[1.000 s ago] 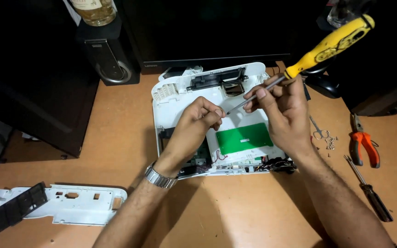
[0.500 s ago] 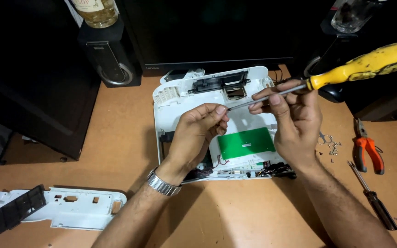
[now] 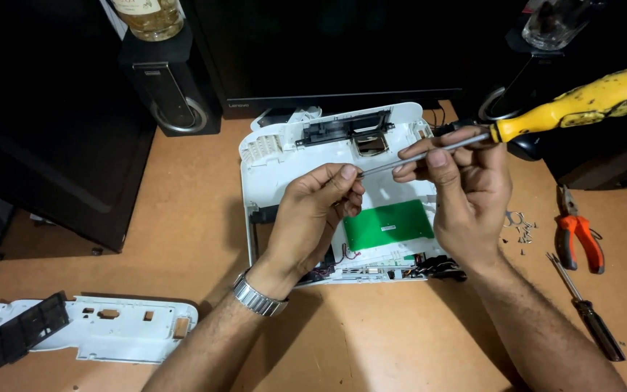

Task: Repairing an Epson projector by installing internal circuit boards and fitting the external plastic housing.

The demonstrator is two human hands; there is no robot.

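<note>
Left hand: we curl it palm-down, thumb and forefinger pinched at the tip of what the right hand carries.
Right hand: we raise it, fingers wrapped closed.
Forearms: both angle inward from below, wrists nearly level.

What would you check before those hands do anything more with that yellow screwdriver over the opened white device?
1. Right hand grips the yellow screwdriver by its shaft: ok.
2. Left hand fingertips pinch at the screwdriver tip: ok; whether a screw sits there: cannot tell.
3. Opened white device lies flat on the desk: ok.
4. Green circuit board uncovered: ok.
5. Loose screws piled apart from the device: ok.
6. Orange-handled pliers lie close by: ok.
</note>
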